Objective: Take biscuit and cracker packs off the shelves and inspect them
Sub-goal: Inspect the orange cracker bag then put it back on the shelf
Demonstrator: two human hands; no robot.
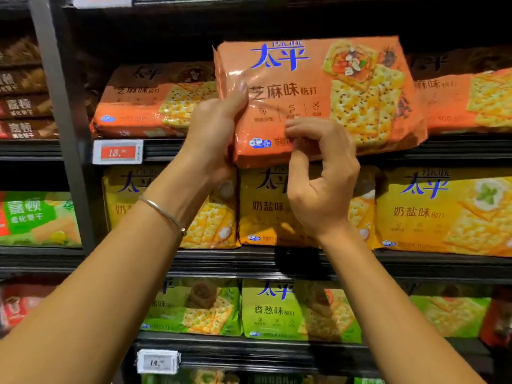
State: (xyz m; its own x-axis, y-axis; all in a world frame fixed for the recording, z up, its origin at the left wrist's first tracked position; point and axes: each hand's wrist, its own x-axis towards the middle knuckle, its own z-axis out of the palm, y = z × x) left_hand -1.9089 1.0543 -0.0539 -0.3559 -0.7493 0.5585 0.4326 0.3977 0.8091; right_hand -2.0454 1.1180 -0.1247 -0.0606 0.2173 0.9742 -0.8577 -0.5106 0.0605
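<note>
Two bare forearms rose from the lower corners, with a thin silver bangle (163, 212) on the left wrist. The left hand (213, 128) gripped the lower left end of an orange Pacific sesame cracker pack (318, 87), thumb pressed up its front and fingers hidden behind it. The right hand (318, 184) was curled, fingertips and thumb pinching the pack's bottom front edge near the middle. The pack was held up facing the camera, slightly tilted, in front of the upper shelf row. It hid the middle of that row, leaving one shelved orange pack (155, 101) showing to its left and a second shelved orange pack (468, 98) to its right. A red price tag (117, 152) sat on the shelf edge just left of the left hand. One shelf down stood yellow cracker packs (443, 209), the middle and left ones partly covered by the hands and wrists. Below them were green cracker packs (299, 311), crossed by both forearms, above a white price tag (158, 361). Beyond a grey shelf upright (61, 106) at far left were brown packs (25, 106) and a green pack (38, 217).
</note>
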